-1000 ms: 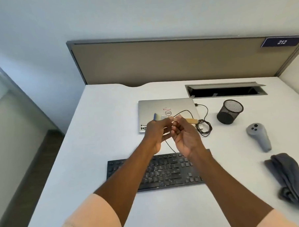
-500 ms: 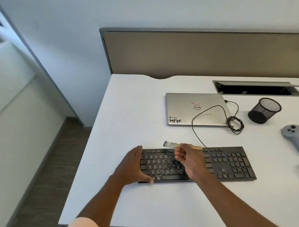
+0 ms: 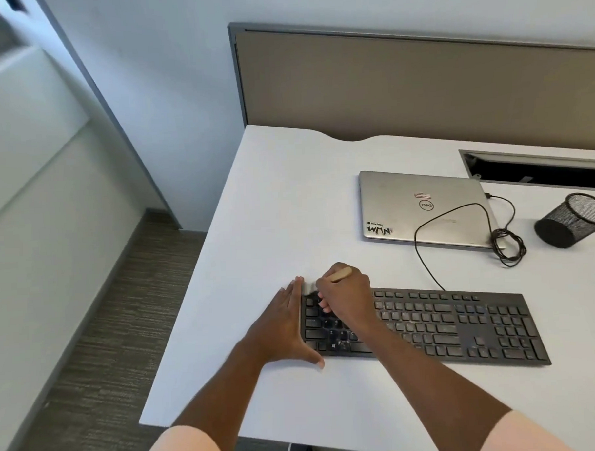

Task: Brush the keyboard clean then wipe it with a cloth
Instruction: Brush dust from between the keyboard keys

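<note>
White desk (image 3: pixel 288 208), cubicle corner: left hand (image 3: pixel 280 328) now flat, fingers straight, bracing the keyboard (image 3: pixel 464 323) at its left end, right hand (image 3: pixel 347 298) fisted round the brush (image 3: pixel 339 274) has dropped onto the top-left keys, so brushing's just starting, closed laptop (image 3: pixel 425 206) behind.

Bright, even, diffuse light; soft faint shadows under the hands (image 3: pixel 313 313). Slight motion blur, wide-angle bending at edges.

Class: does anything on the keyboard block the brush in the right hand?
Nothing visible does. The right hand holds the brush at the far-left corner of the keyboard; the keys to its right lie bare.
</note>
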The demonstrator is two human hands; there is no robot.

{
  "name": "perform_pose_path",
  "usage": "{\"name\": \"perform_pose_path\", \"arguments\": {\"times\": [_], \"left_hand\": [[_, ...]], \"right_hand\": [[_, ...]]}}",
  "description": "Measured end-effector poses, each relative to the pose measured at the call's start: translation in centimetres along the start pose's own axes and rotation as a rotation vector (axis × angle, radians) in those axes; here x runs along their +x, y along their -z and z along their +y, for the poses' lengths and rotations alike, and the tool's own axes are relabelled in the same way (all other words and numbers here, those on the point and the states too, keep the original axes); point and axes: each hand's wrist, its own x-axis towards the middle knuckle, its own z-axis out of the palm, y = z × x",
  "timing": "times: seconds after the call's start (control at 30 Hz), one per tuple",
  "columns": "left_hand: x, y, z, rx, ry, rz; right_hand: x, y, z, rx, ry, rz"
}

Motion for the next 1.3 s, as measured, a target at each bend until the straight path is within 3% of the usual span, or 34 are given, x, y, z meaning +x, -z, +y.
{"name": "perform_pose_path", "arguments": {"times": [0.4, 0.97, 1.2, 1.3], "left_hand": [[-0.2, 0.3, 0.2, 0.028, 0.016, -0.009], [0.5, -0.1, 1.4, 0.154, -0.048, -0.008], [1.1, -0.1, 1.6, 0.267, -0.058, -0.05], [1.7, 0.0, 2.5, 0.319, -0.065, -0.058]], "right_hand": [[0.9, 0.6, -0.7, -0.235, 0.097, 0.039], [1.7, 2.7, -1.8, -0.206, 0.028, -0.026], [2.5, 4.0, -1.5, -0.29, 0.04, 0.053], [2.4, 4.1, -1.5, -0.26, 0.037, -0.019]]}}
